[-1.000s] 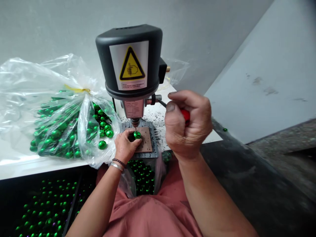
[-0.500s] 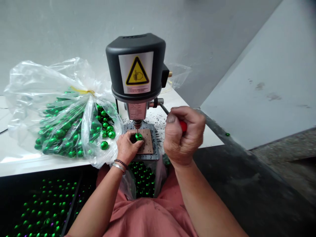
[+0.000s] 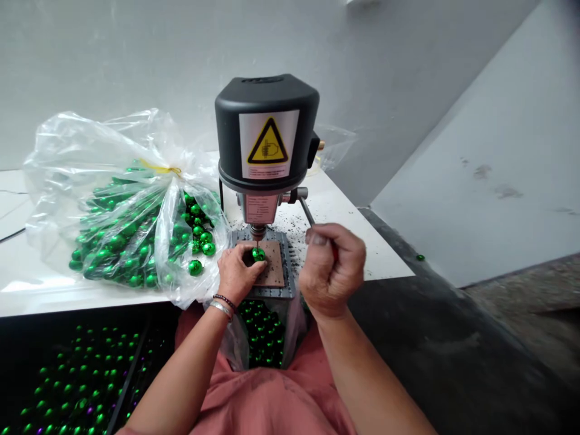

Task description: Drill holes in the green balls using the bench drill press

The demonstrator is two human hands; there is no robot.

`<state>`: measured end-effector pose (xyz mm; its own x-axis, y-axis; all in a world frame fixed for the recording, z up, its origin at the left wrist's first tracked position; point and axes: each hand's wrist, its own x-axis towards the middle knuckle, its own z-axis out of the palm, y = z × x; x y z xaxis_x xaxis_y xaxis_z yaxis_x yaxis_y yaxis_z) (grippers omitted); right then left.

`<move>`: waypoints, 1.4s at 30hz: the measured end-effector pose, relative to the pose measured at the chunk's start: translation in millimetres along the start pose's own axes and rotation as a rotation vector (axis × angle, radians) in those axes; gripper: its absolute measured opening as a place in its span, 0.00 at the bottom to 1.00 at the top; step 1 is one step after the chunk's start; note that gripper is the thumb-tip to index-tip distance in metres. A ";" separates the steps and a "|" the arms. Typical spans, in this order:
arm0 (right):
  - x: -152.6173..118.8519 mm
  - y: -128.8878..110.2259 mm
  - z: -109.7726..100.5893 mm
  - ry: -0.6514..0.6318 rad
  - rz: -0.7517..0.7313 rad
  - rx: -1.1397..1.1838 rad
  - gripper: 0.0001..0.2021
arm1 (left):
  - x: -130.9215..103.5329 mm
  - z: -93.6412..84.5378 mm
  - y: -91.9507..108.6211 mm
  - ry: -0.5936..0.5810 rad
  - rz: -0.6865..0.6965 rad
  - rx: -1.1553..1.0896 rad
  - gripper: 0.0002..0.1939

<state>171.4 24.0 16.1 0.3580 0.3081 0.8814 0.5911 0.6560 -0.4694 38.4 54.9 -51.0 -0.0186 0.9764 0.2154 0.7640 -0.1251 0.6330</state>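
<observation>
left hand [image 3: 236,277]: green ball [image 3: 258,254] pinched under drill bit [image 3: 258,244]; lever [image 3: 307,211] gripped by right hand [image 3: 330,272]. drilling seemingly under way; steadiness called for.

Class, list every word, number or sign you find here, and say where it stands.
No words are legible.
Warning sign, yellow triangle showing a hand: on the black drill cover.
Print beneath it: too small.
Pink label below the cover: blurred.
Marking atop the cover: unreadable.

- Pale wall [image 3: 136,54] facing me.
- Grey smudges [image 3: 483,172] on the side wall [image 3: 512,121], my right.
- Black cable [image 3: 12,235] on the white table [image 3: 27,290], far left.
- Stray green ball [image 3: 420,258] on dark floor [image 3: 435,344].
</observation>
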 end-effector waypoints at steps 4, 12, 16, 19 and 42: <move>39.5 -10.3 8.5 0.051 -0.087 -0.049 0.10 | 1.6 2.7 -0.9 0.005 -0.002 -0.019 0.17; 114.7 -6.9 32.8 -0.087 0.096 -0.053 0.08 | -15.4 -21.6 -0.5 -0.110 0.096 -0.109 0.16; 112.4 -5.3 34.1 -0.077 0.101 -0.033 0.08 | -33.6 -48.2 1.5 -0.315 0.311 -0.065 0.18; 111.1 -6.9 33.3 -0.079 0.109 -0.027 0.08 | -34.8 -60.2 -3.1 -0.289 0.352 -0.106 0.19; 102.6 -6.0 30.5 -0.036 0.014 0.058 0.11 | 26.6 -43.6 -59.4 0.051 -0.195 0.256 0.24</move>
<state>182.5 72.7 110.9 0.3386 0.3413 0.8769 0.5431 0.6901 -0.4783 -35.6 80.6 -50.5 -0.2074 0.9667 0.1497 0.8802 0.1177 0.4597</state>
